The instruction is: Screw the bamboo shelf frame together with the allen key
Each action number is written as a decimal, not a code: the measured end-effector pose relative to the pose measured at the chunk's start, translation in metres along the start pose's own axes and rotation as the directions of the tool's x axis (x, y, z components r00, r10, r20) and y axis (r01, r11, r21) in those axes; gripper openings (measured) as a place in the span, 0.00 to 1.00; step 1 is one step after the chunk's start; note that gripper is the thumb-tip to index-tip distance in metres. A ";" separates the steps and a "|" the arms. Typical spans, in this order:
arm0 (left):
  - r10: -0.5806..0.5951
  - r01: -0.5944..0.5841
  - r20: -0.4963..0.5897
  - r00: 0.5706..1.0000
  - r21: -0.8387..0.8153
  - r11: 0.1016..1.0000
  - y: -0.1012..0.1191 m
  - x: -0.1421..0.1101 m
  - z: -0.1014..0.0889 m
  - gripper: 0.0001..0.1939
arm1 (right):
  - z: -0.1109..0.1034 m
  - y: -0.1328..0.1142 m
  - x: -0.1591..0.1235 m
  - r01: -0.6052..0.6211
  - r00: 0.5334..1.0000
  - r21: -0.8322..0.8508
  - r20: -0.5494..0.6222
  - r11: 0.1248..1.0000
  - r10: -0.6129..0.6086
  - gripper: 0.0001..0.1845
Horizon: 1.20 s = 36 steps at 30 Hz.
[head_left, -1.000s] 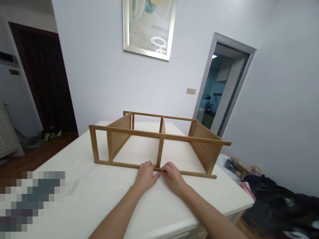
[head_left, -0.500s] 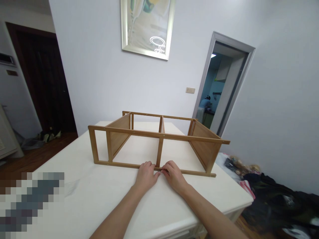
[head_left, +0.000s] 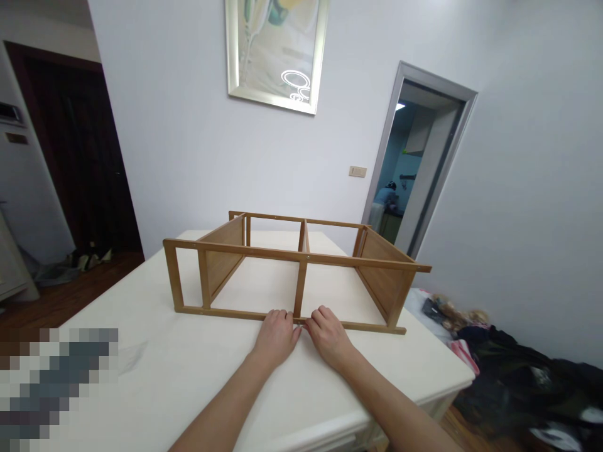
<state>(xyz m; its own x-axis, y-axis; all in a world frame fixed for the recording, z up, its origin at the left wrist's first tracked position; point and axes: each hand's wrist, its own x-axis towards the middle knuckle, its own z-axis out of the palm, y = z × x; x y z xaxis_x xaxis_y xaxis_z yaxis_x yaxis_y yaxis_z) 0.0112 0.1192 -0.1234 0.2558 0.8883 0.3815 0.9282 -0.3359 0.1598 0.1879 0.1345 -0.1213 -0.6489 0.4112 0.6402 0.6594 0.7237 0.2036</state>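
A wooden shelf rack lies on its side on a white table, with slatless end panels and a middle upright. My left hand is curled over the rack's near lower rail, just left of the middle upright, its thumb on the near face. Right of that joint, my right hand has its fingers closed together against the same rail. A tiny shiny spot, like a screw head, shows between the two thumbs. What the right fingertips pinch is too small to tell.
A pixelated dark patch covers the table's left part. Dark clothes and bags are heaped right of the table. Behind stand a white wall with a framed picture and a doorway, where another person is seen.
The view has shifted slightly, moving the scene a little left. Both hands stay at the same joint; the right fingers and thumb have changed position slightly against the rail.
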 end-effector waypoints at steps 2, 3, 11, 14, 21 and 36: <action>0.003 -0.003 -0.002 1.000 -0.002 1.000 -0.001 0.000 0.001 0.14 | 0.000 0.000 -0.001 0.002 1.000 -0.024 0.008 1.000 -0.002 0.13; 0.004 -0.004 -0.004 1.000 -0.004 1.000 -0.001 0.000 0.001 0.14 | 0.001 0.000 -0.001 0.002 1.000 -0.034 0.012 0.999 -0.002 0.14; 0.004 -0.004 -0.011 1.000 -0.013 1.000 -0.003 0.000 0.005 0.13 | 0.002 0.000 -0.003 -0.006 0.999 -0.091 0.034 0.996 0.009 0.12; 0.003 -0.003 -0.007 1.000 -0.010 1.000 -0.003 0.001 0.006 0.13 | 0.003 0.000 -0.004 -0.012 0.999 -0.098 0.039 0.995 0.016 0.12; 0.002 -0.002 0.002 1.000 -0.004 1.000 -0.003 0.001 0.005 0.12 | 0.005 0.001 -0.005 -0.033 0.999 -0.084 0.038 0.996 0.036 0.10; -0.013 0.013 0.018 1.000 -0.002 1.000 0.000 0.000 0.000 0.14 | 0.003 0.002 -0.005 -0.062 0.996 0.012 0.071 0.998 0.061 0.10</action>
<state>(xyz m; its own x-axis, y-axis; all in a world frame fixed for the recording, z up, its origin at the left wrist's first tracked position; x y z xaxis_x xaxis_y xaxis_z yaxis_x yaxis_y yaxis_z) 0.0110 0.1194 -0.1234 0.2482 0.8981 0.3632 0.9310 -0.3247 0.1668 0.1912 0.1354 -0.1261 -0.6328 0.4931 0.5970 0.6940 0.7032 0.1547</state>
